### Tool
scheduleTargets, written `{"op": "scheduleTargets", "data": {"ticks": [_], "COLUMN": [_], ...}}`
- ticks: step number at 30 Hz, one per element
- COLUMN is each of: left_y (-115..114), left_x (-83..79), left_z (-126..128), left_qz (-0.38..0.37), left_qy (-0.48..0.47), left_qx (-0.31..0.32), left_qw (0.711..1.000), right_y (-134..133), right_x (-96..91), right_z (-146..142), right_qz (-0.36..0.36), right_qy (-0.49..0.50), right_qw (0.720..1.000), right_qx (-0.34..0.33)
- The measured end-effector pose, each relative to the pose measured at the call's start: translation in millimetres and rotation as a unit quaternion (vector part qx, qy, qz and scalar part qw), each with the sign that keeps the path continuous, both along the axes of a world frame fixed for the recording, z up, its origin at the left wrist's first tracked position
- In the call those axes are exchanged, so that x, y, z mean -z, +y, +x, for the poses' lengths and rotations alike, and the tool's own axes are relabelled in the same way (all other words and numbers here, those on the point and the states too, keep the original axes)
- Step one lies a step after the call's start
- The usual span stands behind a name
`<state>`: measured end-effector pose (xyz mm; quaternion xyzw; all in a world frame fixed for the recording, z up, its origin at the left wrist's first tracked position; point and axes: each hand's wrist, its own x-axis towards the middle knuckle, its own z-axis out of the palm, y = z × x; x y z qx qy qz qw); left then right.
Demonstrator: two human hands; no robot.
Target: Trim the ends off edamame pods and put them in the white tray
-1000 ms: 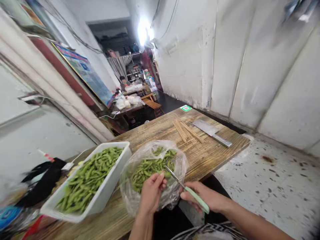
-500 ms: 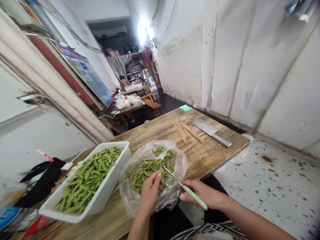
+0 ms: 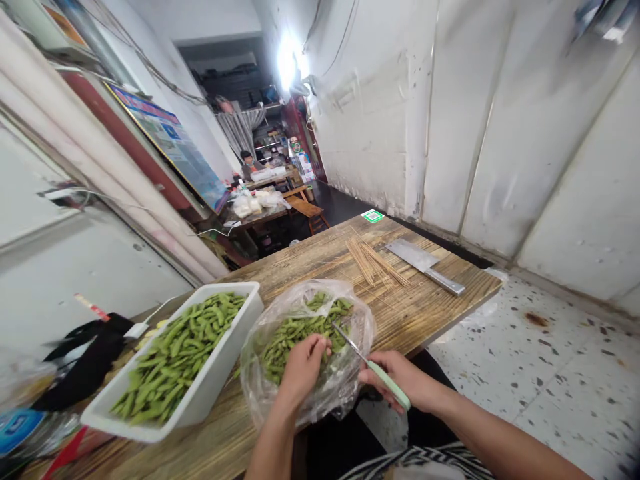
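Note:
My left hand is over the near side of a clear plastic bag of green soybean pods. Its fingers are curled together, and whatever they pinch is hidden from me. In my right hand, at the bag's right edge, is a pair of scissors with a pale green handle. Their metal blades point up and left over the pods, a little apart from my left fingers. A white plastic tub heaped with more green pods stands left of the bag.
On the wooden table lie thin wooden skewers and a cleaver. A green-framed code card is at the far corner. A black bag and a plastic bottle crowd the left. A person sits farther back.
My left fingers have curled inward, and the pod that stuck up from them no longer shows. The scissors have drawn slightly away, their tips now farther right of my left hand.

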<state>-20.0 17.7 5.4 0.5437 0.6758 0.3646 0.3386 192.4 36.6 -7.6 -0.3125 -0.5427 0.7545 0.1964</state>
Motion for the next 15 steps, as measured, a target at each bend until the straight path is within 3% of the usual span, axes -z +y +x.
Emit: {"op": "scheduleTargets", "data": {"ticks": [3, 6, 10, 12, 15], "left_y": [20, 39, 57, 63, 69], "left_x": [4.4, 5.5, 0.5, -1.1, 0.6], "left_z": [-6, -2, 13, 19, 21], "left_qz": [-0.01, -0.025, -0.088, -0.11, -0.12], "left_qy": [-0.037, 0.107, 0.333, 0.38, 0.388], "left_qx": [-0.038, -0.058, -0.013, 0.007, 0.02], "left_qw": [0.999, 0.992, 0.939, 0.918, 0.914], "right_y": [4, 6, 6, 5, 4], "right_x": [4.2, 8.0, 13.3, 13.9, 11.2], "right_z": [3, 8, 11, 12, 13], "right_qz": [-0.026, -0.034, -0.035, -0.03, -0.022], "right_qy": [0.005, 0.014, 0.022, 0.022, 0.015], "right_qw": [0.998, 0.998, 0.998, 0.998, 0.999], "right_qx": [0.052, 0.059, 0.05, 0.047, 0.046]}}
